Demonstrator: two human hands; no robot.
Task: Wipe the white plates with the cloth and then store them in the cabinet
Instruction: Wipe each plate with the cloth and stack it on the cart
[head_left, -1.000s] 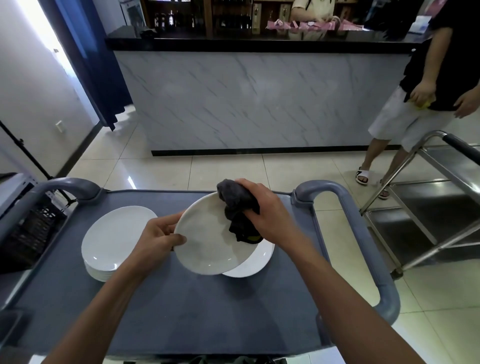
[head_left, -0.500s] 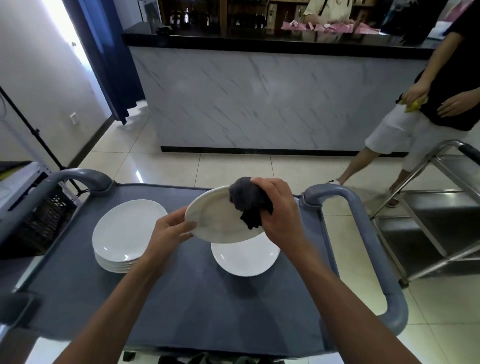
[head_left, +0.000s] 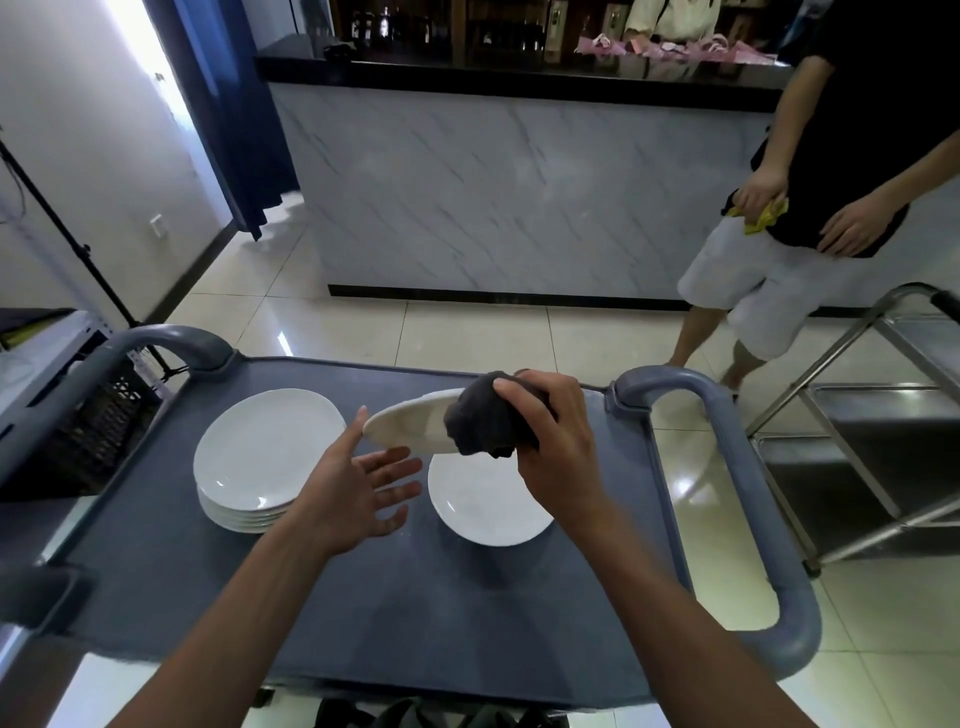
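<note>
Grey service cart (head_left: 332, 613) carrying a stack of white plates (head_left: 267, 457) on its left side and a single white plate (head_left: 488, 506) lying flat right of centre, well apart from the stack. Held above that single plate, a third white plate (head_left: 410, 422), tilted nearly edge-on to the camera, glossy and unmarked on the part that shows. Right hand (head_left: 550, 441) curled over the plate's right end, gripping a bunched dark grey cloth (head_left: 483, 421) against it; cloth draped over the rim and hanging a little below. Hard to tell how much of the plate's underside sits behind the cloth. Left hand (head_left: 358, 493) just below and to the left of the tilted plate, palm up, fingers spread and straight, thumb tip touching or nearly touching the plate's left edge, gripping nothing. To the right of the cart, a steel trolley (head_left: 872, 415). Beyond, a marble-fronted counter (head_left: 519, 197) with a bystander (head_left: 810, 218) standing at its right end, holding something yellow.
</note>
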